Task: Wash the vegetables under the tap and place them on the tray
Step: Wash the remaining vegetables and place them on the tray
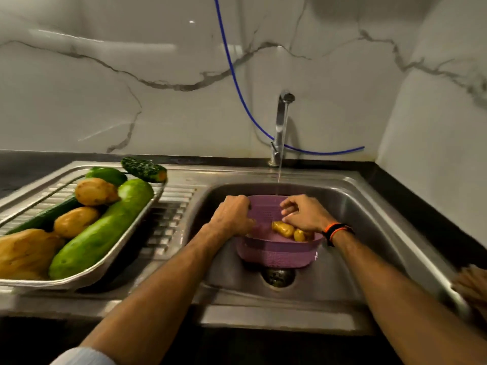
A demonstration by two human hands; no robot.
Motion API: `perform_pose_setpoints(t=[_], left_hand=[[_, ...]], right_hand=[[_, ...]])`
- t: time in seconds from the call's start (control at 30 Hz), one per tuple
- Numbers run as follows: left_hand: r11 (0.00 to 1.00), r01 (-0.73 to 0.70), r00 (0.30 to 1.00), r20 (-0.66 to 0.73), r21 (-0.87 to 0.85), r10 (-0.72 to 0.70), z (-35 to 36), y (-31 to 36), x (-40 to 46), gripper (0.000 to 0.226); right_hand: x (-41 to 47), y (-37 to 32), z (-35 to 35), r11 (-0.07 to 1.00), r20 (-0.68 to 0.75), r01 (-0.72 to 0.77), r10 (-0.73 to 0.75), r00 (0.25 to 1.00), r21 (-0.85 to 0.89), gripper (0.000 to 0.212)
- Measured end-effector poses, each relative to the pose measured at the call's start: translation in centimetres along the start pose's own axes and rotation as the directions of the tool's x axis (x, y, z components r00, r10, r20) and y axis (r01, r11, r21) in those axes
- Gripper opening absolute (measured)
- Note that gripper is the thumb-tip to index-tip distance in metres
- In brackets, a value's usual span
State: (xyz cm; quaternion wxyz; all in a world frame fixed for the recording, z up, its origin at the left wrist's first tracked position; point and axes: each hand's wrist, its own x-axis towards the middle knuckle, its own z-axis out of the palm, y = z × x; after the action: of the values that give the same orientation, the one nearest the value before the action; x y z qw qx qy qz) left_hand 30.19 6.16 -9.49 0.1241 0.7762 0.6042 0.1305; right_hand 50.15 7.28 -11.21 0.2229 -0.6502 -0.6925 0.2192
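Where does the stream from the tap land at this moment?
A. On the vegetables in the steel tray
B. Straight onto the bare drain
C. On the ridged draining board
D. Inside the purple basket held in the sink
D: the water from the tap falls into the purple basket, whose rim the left hand grips while the right hand reaches over the potatoes inside.

You face a glossy white marble wall [158,101] with grey veins, a blue hose [232,67] hanging across it, above a black counter [421,196].
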Motion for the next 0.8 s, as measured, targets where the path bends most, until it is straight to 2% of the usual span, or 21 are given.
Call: perform_pose_setpoints(t=[0.07,0.2,0.27,0.37,0.5,0.67,0.8], left_hand=[[1.0,-0.006,0.999,0.042,0.021,0.005,1.3,0.5,1.5,0.042],[0.991,-0.041,0.996,0.09,0.131,0.029,2.9,1.1,4.4,0.042],[0.974,-0.055,0.99,0.136,0.22,0.025,3.8,1.2,5.7,0.039],[0.937,-0.095,0.971,0.239,0.335,0.013,5.2,1.3,7.1,0.039],[0.908,-0.151,0.911,0.412,0.39,-0.026,7.4,1.9,7.9,0.049],[0.825,-0.152,0.916,0.39,0.545,-0.089,8.2,1.1,8.3,0.047],[0.819,-0.142,0.933,0.351,0.556,-0.076,8.3,0.5,8.5,0.043]], right_hand=[[-0.2,1.4,0.5,0.999,0.051,-0.037,0.038,0.998,-0.018,0.03],[0.2,2.0,1.3,0.986,0.147,-0.005,0.03,0.989,-0.164,0.024],[0.9,2.1,1.7,0.975,0.16,0.017,0.019,0.987,-0.223,0.028],[1.8,2.4,2.4,0.969,0.169,0.037,0.005,0.986,-0.244,0.028],[2.5,3.3,3.0,0.967,0.197,0.025,0.026,0.98,-0.254,0.033],[2.8,3.3,3.2,0.972,0.209,0.006,0.045,0.977,-0.235,0.035],[2.6,3.1,3.1,0.97,0.22,-0.012,0.067,0.973,-0.244,0.033]])
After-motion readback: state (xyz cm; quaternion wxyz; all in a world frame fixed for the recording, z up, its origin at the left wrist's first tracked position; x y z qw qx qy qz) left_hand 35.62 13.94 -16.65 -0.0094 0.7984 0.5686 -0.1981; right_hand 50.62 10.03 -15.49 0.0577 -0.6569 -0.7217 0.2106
